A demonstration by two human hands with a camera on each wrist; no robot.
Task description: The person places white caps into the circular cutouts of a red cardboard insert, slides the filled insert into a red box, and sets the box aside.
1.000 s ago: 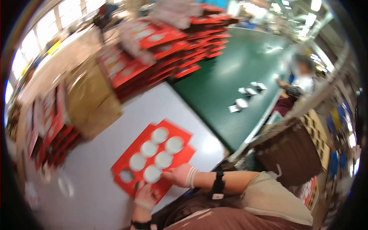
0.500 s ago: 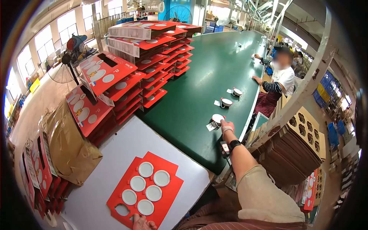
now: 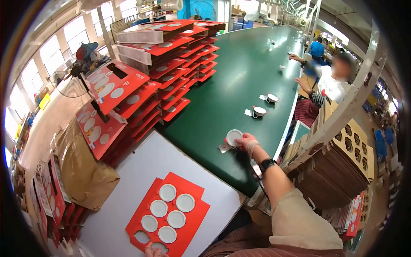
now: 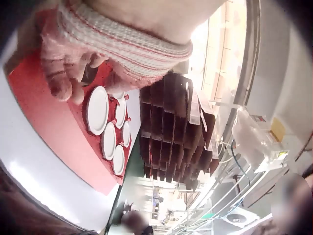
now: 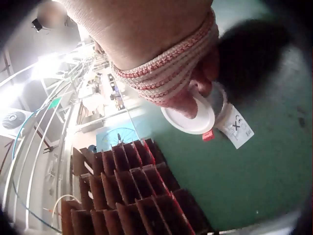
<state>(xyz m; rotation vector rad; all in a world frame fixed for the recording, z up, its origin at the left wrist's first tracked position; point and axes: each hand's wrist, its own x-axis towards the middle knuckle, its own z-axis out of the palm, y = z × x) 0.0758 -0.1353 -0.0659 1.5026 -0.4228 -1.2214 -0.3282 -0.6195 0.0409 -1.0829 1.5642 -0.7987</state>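
Observation:
My right hand (image 3: 248, 143) pinches a round white-lidded container (image 3: 233, 138) with red tabs over the green belt. Its lid faces the head camera; clear sides and a printed tag (image 5: 238, 128) show in the right wrist view. At the bottom of the head view, my left hand (image 3: 153, 251) lies at the near edge of a red card sleeve (image 3: 188, 229), partly cut off by the frame. In the left wrist view its loosely bent fingers (image 4: 59, 90) rest over the card. Several white lids (image 3: 176, 219) fill holes in the card; two holes beside my left hand show no lid.
The sleeve lies on a white tabletop (image 3: 143, 167) adjoining the green belt (image 3: 239, 64). Two more lidded containers (image 3: 258, 112) stand farther along it. Stacked red sleeves (image 3: 171, 77) rise at left, brown card inserts (image 3: 329, 171) at right. Another person (image 3: 334, 81) sits beside the belt.
My right hand left the red sleeve, reached out to the nearest container on the belt and took hold of it. The container is now tilted and slightly nearer. My left hand stayed by the sleeve.

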